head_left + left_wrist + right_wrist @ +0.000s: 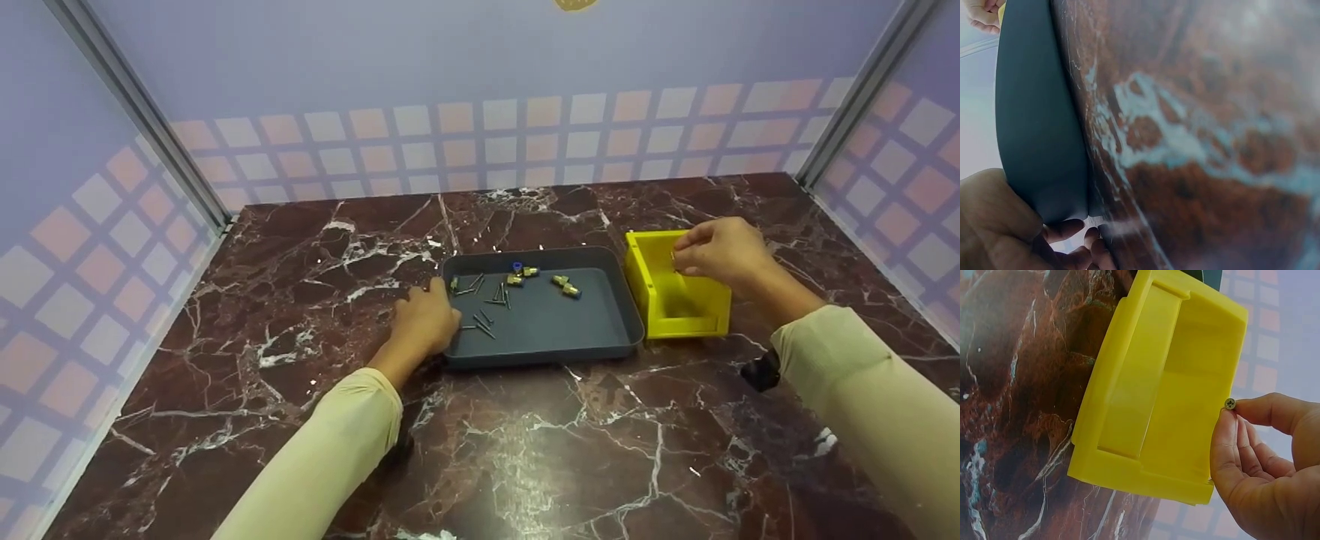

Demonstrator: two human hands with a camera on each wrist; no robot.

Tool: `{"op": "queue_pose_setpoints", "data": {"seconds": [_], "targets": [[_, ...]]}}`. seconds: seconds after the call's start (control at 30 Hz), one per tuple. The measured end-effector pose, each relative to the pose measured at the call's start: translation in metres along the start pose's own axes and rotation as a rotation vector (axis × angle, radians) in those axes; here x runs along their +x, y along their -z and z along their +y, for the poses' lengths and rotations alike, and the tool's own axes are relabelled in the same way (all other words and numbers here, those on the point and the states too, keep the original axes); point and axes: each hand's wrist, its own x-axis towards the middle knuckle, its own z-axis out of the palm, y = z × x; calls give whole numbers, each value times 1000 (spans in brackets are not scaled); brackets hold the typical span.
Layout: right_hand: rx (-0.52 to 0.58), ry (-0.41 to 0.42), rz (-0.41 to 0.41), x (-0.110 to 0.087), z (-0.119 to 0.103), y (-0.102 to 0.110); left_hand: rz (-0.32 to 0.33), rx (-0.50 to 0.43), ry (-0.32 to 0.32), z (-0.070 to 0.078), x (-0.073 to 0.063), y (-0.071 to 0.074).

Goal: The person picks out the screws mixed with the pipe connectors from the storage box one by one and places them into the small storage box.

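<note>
At its left side, the dark grey tray (540,330) is gripped by my left hand (425,319), whose fingers curl around the edge in the left wrist view. Several screws (484,322) lie in the tray's left part, and several brass fittings (566,286) with blue ends lie toward its back and right. Over the yellow bin (686,328), my right hand (724,251) pinches a screw (1230,404) between thumb and index finger. The screw's cross-slotted head faces the right wrist camera. The bin stands close against the tray's right side, its low front toward me.
Everything stands on a dark red marbled table (525,442) with white veins. Panels (495,67) with a checked pattern enclose it at the back and both sides, joined by metal corner posts (142,105).
</note>
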Motion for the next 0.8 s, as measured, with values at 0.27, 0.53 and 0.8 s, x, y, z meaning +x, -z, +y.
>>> {"op": "queue_pose_setpoints", "data": {"seconds": [0.27,0.53,0.8], "targets": [[-52,13,14,-1,0,2,2,-21,-1,2,-1,-1],[-39,25,6,-2,-1,3,-22,-5,2,3,-1,0],[51,2,-33,-4,-13,0,-19,-11,27,3,0,0]]}}
